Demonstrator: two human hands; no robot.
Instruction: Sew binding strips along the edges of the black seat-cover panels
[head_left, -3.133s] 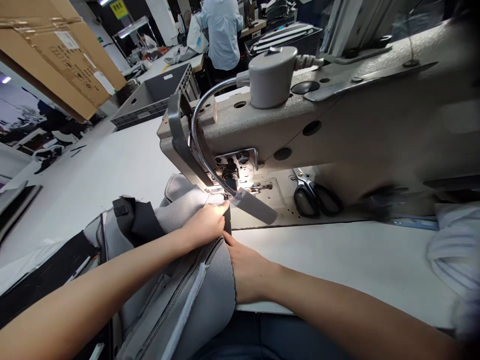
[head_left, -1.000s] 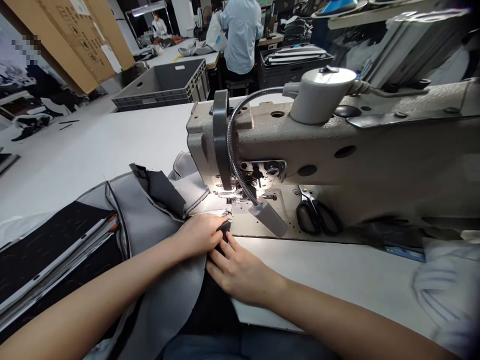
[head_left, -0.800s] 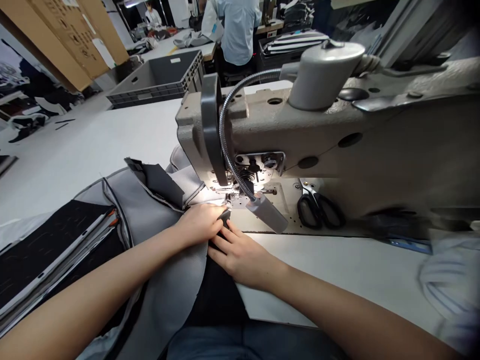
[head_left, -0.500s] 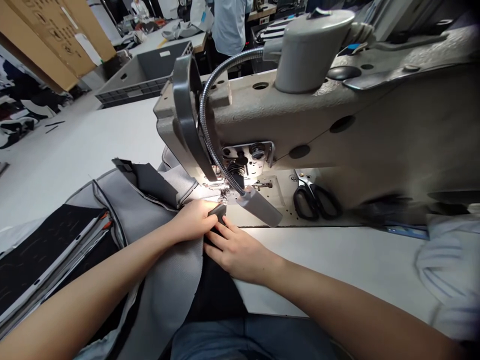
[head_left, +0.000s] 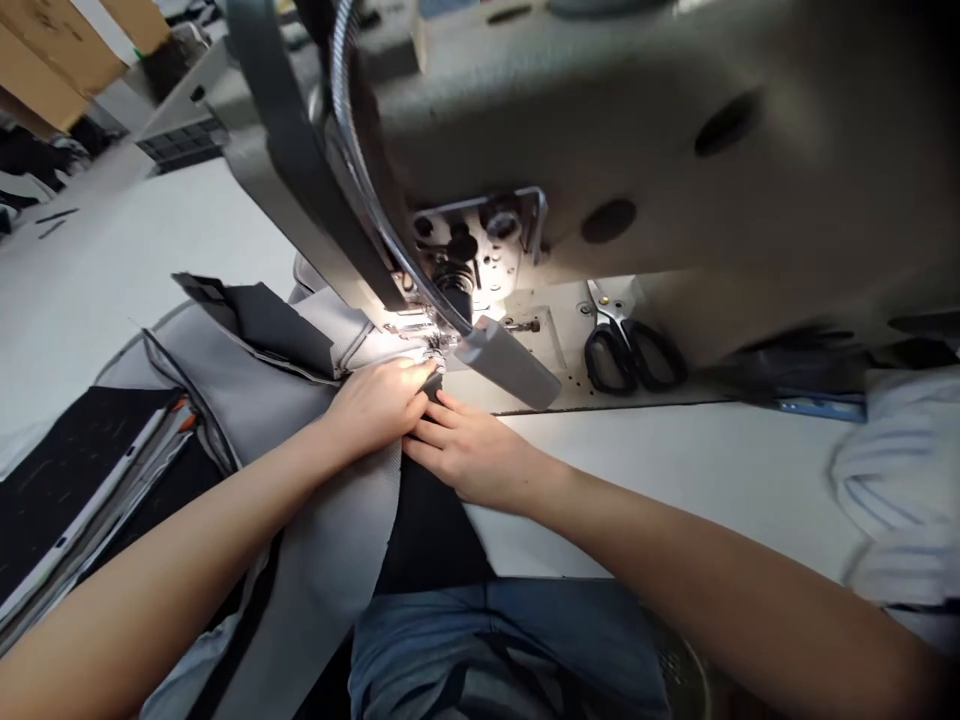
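Observation:
A sewing machine (head_left: 480, 120) stands before me, its lamp lighting the presser foot (head_left: 433, 345). Just in front of that foot, my left hand (head_left: 379, 405) presses on the grey fabric (head_left: 322, 540), thumb and fingers closed at its edge. Beside it, my right hand (head_left: 480, 455) has its fingers together on the black fabric (head_left: 427, 520), tips close to the left thumb. A small dark strip (head_left: 433, 386) shows between both hands. The layers under my fingers are hidden. A stiff dark flap (head_left: 262, 325) stands up from the grey fabric, left of the needle area.
Black-handled scissors (head_left: 626, 345) lie on the machine bed to the right. A lamp head (head_left: 510, 365) hangs low near my right hand. Striped cloth (head_left: 904, 470) lies at the far right. A grey crate (head_left: 180, 125) stands back left.
The view has tipped downward and come nearer the machine. My hands and the fabric appear slightly closer to the presser foot, with the dark strip now right by it.

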